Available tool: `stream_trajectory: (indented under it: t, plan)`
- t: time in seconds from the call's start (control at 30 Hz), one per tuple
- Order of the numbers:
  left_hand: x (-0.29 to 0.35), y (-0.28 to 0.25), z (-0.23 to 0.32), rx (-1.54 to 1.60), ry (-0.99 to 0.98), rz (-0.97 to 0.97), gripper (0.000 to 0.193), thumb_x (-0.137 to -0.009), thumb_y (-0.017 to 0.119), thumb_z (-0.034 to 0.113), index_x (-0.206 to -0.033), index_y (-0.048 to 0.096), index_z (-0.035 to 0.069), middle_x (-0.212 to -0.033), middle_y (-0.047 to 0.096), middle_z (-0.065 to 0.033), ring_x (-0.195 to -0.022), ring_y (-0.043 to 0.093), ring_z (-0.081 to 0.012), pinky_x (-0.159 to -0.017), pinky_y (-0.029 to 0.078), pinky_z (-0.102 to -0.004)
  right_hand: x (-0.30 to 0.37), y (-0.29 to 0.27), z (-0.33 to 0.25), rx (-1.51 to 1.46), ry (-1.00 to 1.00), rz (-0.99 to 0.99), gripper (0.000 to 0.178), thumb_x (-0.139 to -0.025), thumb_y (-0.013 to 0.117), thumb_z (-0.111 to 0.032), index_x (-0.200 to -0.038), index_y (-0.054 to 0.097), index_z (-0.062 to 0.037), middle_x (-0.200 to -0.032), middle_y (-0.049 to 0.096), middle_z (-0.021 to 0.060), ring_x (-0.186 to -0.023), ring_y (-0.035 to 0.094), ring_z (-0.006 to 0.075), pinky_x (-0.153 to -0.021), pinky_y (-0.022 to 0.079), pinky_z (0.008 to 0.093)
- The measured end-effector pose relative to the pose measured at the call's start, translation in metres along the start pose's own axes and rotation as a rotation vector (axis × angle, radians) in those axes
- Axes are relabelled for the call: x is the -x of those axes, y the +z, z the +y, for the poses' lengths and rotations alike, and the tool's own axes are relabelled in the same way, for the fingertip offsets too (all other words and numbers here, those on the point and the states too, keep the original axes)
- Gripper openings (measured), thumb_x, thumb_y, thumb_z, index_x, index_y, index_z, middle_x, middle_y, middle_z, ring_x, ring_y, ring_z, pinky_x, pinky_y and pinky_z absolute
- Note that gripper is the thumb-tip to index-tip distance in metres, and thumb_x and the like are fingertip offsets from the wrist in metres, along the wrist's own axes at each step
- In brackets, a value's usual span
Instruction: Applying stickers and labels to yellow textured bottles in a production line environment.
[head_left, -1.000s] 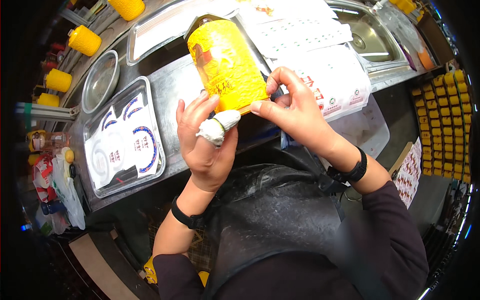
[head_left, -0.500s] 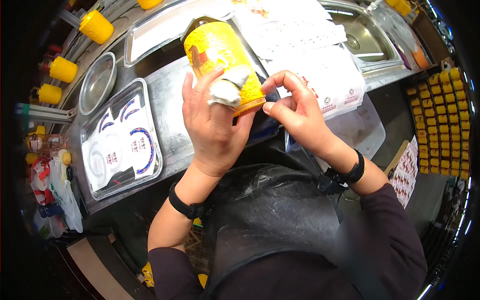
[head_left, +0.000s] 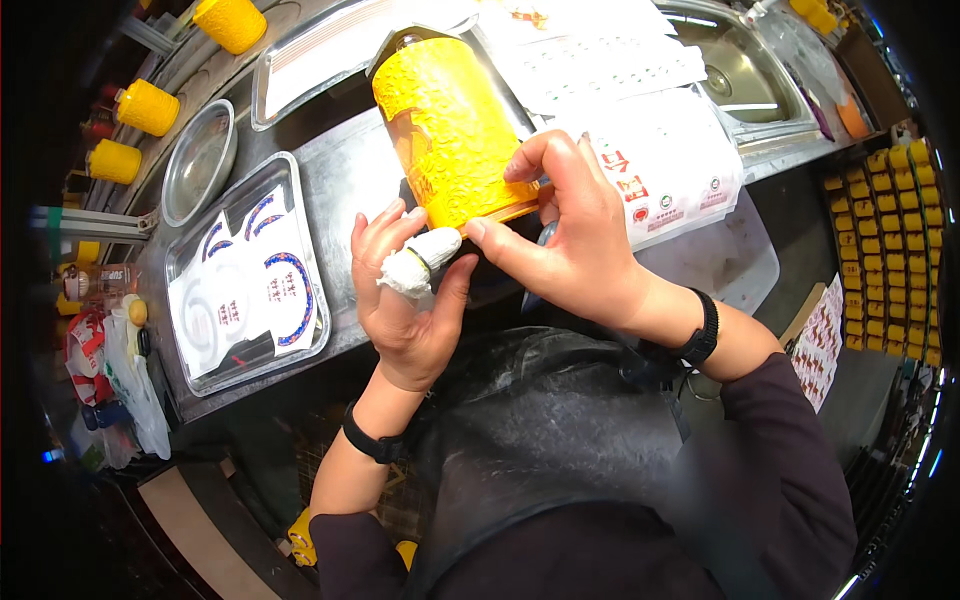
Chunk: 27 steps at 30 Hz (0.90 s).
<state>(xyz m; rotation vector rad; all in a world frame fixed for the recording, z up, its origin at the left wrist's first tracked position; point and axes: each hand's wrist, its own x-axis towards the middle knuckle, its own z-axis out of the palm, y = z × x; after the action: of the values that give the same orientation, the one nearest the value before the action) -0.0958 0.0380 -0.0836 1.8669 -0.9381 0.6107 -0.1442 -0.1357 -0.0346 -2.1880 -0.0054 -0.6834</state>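
Yellow embossed bottle (head_left: 455, 120) lying on its side at the metal workbench (head_left: 345, 165), base toward the wearer. Right hand (head_left: 560, 215) pinches the base edge, thumb and index. Left hand (head_left: 405, 300), one finger in white wrap (head_left: 408, 272), loosely spread beside the base; contact unclear. Decal tray (head_left: 319, 282) left; printed sheets (head_left: 670, 150), sink (head_left: 752, 82) right.

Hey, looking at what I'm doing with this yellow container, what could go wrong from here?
Your hands are both at the near end of the yellow container, so its rounded body might turn or slip if they lose contact. The white finger wrap on your left hand is close to that end and could snag or rub it. Your right hand is also near the printed white sheets, which it might crease or shift.
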Motion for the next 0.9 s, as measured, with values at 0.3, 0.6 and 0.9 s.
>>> stream_trajectory:
  t: [0.3,0.6,0.9]
  plan:
    - [-0.009,0.003,0.007,-0.025,0.033,-0.024,0.036,-0.073,0.077,0.006,-0.107,0.065,0.009,-0.119,0.059,-0.0082,-0.120,0.053,-0.0322,-0.110,0.026,-0.0527,0.000,-0.001,0.007,-0.125,0.070,-0.013,0.031,-0.075,0.069,-0.011,-0.099,0.051,-0.0018,-0.090,0.055,0.0138,-0.082,0.057,0.0289,-0.066,0.050,0.0357]
    - [-0.009,0.009,0.007,-0.044,0.059,-0.012,0.037,-0.072,0.077,0.008,-0.107,0.066,0.010,-0.122,0.059,-0.0072,-0.121,0.052,-0.0334,-0.110,0.025,-0.0532,-0.001,-0.003,0.004,-0.073,-0.004,-0.023,0.026,-0.077,0.065,-0.008,-0.098,0.052,-0.0011,-0.090,0.057,0.0155,-0.083,0.057,0.0297,-0.071,0.049,0.0366]
    - [-0.027,0.008,0.012,-0.186,0.188,-0.108,0.022,-0.066,0.075,0.011,-0.084,0.064,0.011,-0.125,0.058,-0.0077,-0.125,0.050,-0.0335,-0.107,0.022,-0.0616,0.002,-0.007,0.012,-0.432,0.267,-0.103,0.017,-0.082,0.056,0.000,-0.099,0.055,-0.0011,-0.095,0.055,0.0115,-0.085,0.057,0.0193,-0.070,0.049,0.0281]
